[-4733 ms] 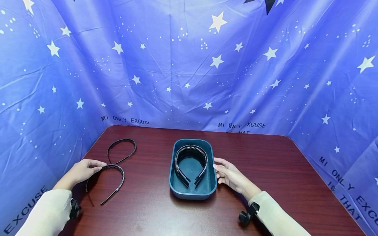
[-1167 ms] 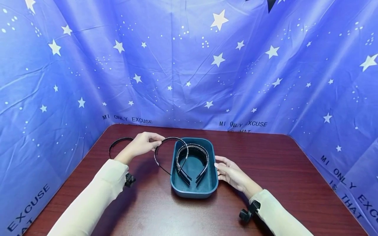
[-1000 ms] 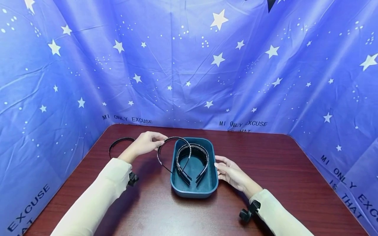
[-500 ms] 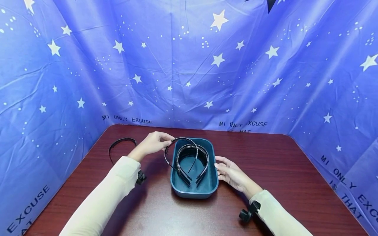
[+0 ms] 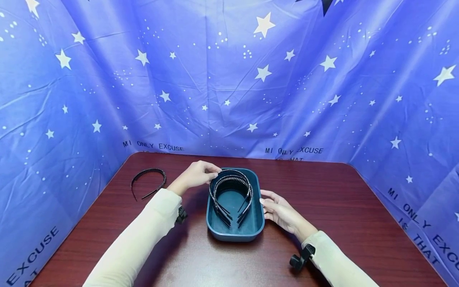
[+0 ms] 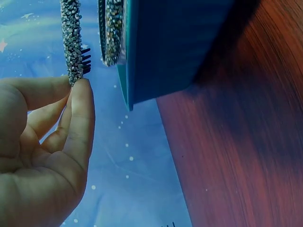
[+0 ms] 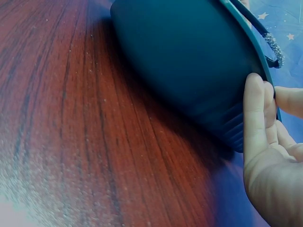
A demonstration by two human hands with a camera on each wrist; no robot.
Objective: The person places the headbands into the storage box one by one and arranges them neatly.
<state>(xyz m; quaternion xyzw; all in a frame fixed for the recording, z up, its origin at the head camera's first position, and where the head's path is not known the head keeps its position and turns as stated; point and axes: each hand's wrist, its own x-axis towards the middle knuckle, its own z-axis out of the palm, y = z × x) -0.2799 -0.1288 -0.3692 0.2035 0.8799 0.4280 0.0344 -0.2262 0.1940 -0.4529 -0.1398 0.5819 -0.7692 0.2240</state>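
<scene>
My left hand pinches a thin, glittery black hairband with comb teeth, at its upper left, thumb against fingertips. This hairband leans over the far left rim of a dark teal plastic box, its ends hanging inside. Below it in the box lies a nested stack of similar hairbands, arches toward the back and ends toward me. My right hand holds the box's right wall; in the right wrist view the fingers lie along the outer wall and the thumb is at the rim.
Another black hairband lies on the reddish-brown wooden table at the back left, beyond my left forearm. A blue star-patterned cloth encloses the table at the back and sides. Each wrist carries a small black camera.
My left hand picked up a hairband from the table's left and brought it right to the box. Over the last second it shifted further right and lower over the stack. My right hand stayed put.
</scene>
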